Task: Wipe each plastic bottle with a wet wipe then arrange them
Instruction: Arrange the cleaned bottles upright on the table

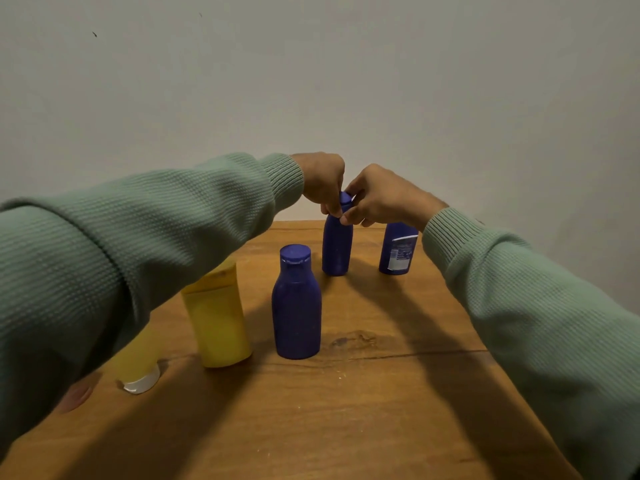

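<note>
The left grip (pixel 322 183) and the right grip (pixel 381 199) meet over the far dark-blue plastic bottle (pixel 336 249), which stands upright towards the back of the brown wooden bench (pixel 381 410). Both are narrow. The left fingertips (pixel 331 209) pinch the bottle at its neck from the left, and the right fingertips (pixel 348 218) pinch it from the right, just under the blue cap. The two sets of fingertips almost touch in front of the neck.

Just to the right of this bottle, and apart from it, stands a second dark-blue plastic bottle with a white printed label (pixel 398 252). Its top is hidden behind the right wrist. Nearer the camera and a little left, a third dark-blue plastic bottle with a round flat cap (pixel 296 306) stands upright on its own. Left of that is a tall yellow plastic bottle (pixel 216 323), also upright, with its top covered by the left green knitted sleeve (pixel 138 237). Further left and nearer, a smaller yellow plastic bottle (pixel 136 362) shows below the same sleeve. It seems to rest on its white cap (pixel 142 384), though most of it is hidden.

The right green knitted sleeve (pixel 536 306) crosses the right side of the bench. A plain pale wall (pixel 311 81) rises behind.
</note>
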Action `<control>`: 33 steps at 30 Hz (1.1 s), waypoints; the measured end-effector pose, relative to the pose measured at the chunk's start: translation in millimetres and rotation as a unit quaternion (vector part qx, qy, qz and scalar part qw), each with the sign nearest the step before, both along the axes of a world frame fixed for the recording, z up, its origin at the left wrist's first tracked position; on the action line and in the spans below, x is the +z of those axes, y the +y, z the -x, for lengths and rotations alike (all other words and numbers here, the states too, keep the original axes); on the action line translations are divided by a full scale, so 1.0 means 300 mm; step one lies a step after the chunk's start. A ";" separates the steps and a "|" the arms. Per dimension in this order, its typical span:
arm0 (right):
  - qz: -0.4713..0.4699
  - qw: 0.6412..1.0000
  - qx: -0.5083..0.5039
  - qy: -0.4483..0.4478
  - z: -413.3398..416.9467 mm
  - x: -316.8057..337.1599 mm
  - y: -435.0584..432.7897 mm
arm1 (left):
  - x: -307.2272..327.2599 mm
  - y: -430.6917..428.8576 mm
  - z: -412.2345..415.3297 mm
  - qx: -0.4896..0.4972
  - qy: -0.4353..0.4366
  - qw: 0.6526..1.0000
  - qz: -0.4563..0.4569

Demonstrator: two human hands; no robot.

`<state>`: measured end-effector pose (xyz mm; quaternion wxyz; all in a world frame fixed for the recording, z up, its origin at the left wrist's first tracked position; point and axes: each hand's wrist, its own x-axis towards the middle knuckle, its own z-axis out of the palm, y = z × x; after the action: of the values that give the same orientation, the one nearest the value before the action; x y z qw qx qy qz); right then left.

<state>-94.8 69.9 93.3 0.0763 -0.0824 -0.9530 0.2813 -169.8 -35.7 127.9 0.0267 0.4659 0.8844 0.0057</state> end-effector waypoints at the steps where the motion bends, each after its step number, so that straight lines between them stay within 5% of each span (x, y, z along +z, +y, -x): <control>1: -0.002 1.000 0.000 0.000 0.003 -0.001 -0.001 | -0.003 0.000 0.003 0.001 -0.003 1.000 0.000; 25: -0.022 0.999 -0.048 0.007 -0.023 0.075 -0.001 | 0.084 -0.082 -0.033 0.039 -0.018 0.998 -0.036; 33: 0.042 0.998 0.055 0.001 -0.166 0.191 -0.077 | 0.228 -0.267 -0.139 0.037 -0.051 0.998 0.013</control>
<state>-44.9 46.8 150.6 0.0583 -0.0322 -0.9434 0.3250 -128.2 -115.9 196.3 0.0777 0.4316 0.8985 0.0188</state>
